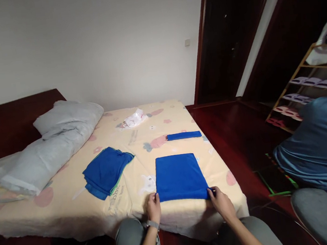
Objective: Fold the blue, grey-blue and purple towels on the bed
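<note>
A blue towel [179,177] lies flat and squared on the bed [136,189] close to its near edge. My left hand [153,208] pinches the towel's near left corner. My right hand [221,202] pinches its near right corner. Both hands are closed on the cloth. To the left lies a stack of blue towels [106,172]. A rolled blue towel [184,136] rests farther back on the sheet.
A grey pillow [66,117] and bundled grey bedding [37,162] lie at the bed's left. A white plastic bag [135,119] sits near the far wall. A person in a blue shirt [324,146] sits at the right before a wooden shoe rack [311,88].
</note>
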Tool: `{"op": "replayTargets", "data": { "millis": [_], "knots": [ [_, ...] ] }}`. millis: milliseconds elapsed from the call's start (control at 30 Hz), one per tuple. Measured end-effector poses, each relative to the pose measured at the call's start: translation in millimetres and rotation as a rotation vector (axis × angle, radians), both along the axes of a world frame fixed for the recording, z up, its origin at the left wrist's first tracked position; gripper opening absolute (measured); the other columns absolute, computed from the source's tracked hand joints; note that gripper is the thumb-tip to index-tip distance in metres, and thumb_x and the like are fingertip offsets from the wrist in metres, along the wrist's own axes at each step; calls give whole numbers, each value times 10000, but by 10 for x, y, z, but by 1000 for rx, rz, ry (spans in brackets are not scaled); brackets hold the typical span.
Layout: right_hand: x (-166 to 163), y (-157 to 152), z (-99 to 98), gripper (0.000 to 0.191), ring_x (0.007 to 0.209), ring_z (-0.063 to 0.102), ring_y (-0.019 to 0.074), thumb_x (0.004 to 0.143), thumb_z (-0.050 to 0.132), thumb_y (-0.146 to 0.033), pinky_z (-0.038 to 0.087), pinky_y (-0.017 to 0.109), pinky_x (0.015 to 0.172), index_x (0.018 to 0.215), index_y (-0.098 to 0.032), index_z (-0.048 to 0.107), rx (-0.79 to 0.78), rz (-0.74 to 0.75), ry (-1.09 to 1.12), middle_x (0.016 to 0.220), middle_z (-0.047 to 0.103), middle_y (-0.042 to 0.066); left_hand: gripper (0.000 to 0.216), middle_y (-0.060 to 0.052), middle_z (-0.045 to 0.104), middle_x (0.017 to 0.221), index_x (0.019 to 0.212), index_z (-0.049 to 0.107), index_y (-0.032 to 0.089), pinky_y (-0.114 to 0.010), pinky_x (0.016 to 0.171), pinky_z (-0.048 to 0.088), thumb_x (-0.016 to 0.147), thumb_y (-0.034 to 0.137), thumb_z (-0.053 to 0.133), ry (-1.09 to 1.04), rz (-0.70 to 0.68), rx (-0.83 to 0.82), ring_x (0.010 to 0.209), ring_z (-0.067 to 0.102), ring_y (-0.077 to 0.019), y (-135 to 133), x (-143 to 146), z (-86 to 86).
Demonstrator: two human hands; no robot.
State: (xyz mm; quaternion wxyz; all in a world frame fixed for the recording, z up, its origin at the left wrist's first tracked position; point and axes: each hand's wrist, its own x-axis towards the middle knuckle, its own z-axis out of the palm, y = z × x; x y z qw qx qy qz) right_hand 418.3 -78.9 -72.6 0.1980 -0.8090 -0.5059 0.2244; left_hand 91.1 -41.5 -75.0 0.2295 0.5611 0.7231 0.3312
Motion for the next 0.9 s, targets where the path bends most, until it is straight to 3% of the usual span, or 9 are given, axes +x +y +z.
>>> {"op": "replayTargets", "data": {
  "millis": [267, 433, 567, 700, 800, 900],
  "knots": [
    [-40, -8, 25, 347, 944, 710, 273, 971, 354, -464, 485, 347, 764, 1079, -235, 592, 41, 94, -27, 1095, 730, 117, 241, -119, 741, 1100, 1077, 712, 199, -328, 791, 505, 957, 273, 517, 260, -114, 30, 954, 701, -258, -99, 46, 116],
    [18, 43, -28, 436, 1021, 700, 256, 951, 395, -561, 510, 327, 835, 1094, -224, 632, 65, 87, 49, 1082, 745, 99, 253, -99, 732, 1131, 1134, 686, 211, -390, 948, 493, 963, 303, 525, 375, -197, 193, 1081, 657, -270, -102, 70, 153],
    [65, 70, -50, 478, 1005, 702, 280, 882, 498, -639, 522, 338, 830, 1035, -228, 689, 92, 122, 88, 1014, 760, 91, 219, -81, 747, 1075, 1098, 696, 228, -433, 924, 511, 923, 317, 598, 303, -292, 207, 1030, 671, -282, -63, 68, 149],
    [93, 76, -39, 443, 1039, 680, 301, 858, 539, -630, 507, 366, 895, 963, -229, 696, 141, 168, 87, 1031, 755, 91, 195, -58, 750, 990, 1007, 716, 244, -367, 898, 544, 955, 266, 529, 211, -406, 206, 979, 691, -231, -11, 40, 150],
    [97, 93, -47, 403, 1034, 685, 247, 921, 462, -581, 503, 313, 900, 981, -238, 664, 172, 221, 90, 1082, 747, 65, 280, -71, 726, 1085, 1114, 687, 239, -330, 907, 557, 1007, 269, 430, 182, -393, 220, 1029, 685, -205, 29, 30, 137],
    [80, 119, -79, 377, 959, 710, 238, 949, 435, -538, 512, 305, 839, 1017, -231, 643, 158, 252, 47, 1049, 753, 67, 275, -73, 719, 1072, 1100, 695, 240, -345, 899, 570, 999, 246, 439, 194, -382, 205, 1020, 687, -216, 74, 38, 86]
  ]
}}
